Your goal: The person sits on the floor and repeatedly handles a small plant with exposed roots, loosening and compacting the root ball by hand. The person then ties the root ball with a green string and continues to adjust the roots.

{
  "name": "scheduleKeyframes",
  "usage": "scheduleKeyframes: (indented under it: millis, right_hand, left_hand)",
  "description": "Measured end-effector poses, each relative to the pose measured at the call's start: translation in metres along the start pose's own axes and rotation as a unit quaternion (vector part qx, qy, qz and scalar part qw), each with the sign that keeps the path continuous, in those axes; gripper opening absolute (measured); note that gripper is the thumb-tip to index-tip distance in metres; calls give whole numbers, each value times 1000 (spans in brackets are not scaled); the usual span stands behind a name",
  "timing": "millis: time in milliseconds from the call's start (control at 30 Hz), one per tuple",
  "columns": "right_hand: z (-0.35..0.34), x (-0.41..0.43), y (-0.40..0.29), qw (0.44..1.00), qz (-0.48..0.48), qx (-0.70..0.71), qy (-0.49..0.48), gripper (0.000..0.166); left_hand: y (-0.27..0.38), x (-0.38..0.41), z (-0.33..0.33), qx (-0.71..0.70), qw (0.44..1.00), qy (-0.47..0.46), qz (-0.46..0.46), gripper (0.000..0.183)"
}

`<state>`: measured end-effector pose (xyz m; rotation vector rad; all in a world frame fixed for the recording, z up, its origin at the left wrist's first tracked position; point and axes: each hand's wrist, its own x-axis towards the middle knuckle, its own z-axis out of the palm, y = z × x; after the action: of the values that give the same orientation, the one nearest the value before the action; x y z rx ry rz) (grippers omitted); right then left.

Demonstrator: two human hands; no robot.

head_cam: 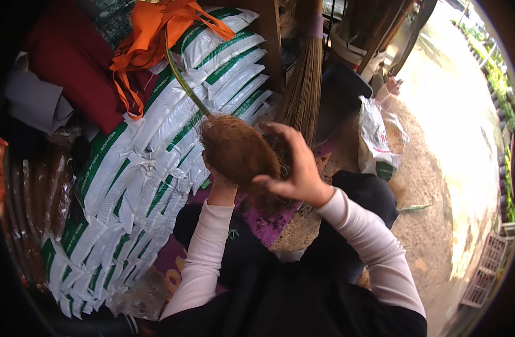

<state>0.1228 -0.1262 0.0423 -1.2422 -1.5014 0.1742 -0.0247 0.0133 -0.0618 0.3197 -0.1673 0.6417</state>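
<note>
In front of me is a brown root ball (238,149) with fine fibres sticking out of its surface. One long green stem or leaf (183,82) points from it toward the top left. My left hand (221,182) supports the ball from below and the left, its fingers mostly hidden behind it. To the right, my right hand (301,168) has its fingers spread, the tips dark with soil. Its thumb is close to the ball's lower right side; whether it touches cannot be told. Dark crumbs of soil lie on a purple sheet (276,225) beneath.
Stacked white-and-green plastic sacks (156,168) fill the left side, bearing writing. An orange bag (143,40) lies on top. A stick broom (303,80) and a dark dustpan (341,99) stand ahead. A crumpled white bag (379,135) rests on the concrete ground (426,236) at right.
</note>
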Motion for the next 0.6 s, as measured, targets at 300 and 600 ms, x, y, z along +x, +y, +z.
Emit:
scheduleKeyframes:
  millis: [300, 600]
  right_hand:
    - [33, -12, 13, 966, 135, -184, -119, 119]
    - [14, -3, 34, 952, 293, 79, 31, 96]
  left_hand:
    - [-29, 12, 35, 326, 936, 132, 24, 60]
    - [-11, 1, 73, 202, 977, -48, -44, 74]
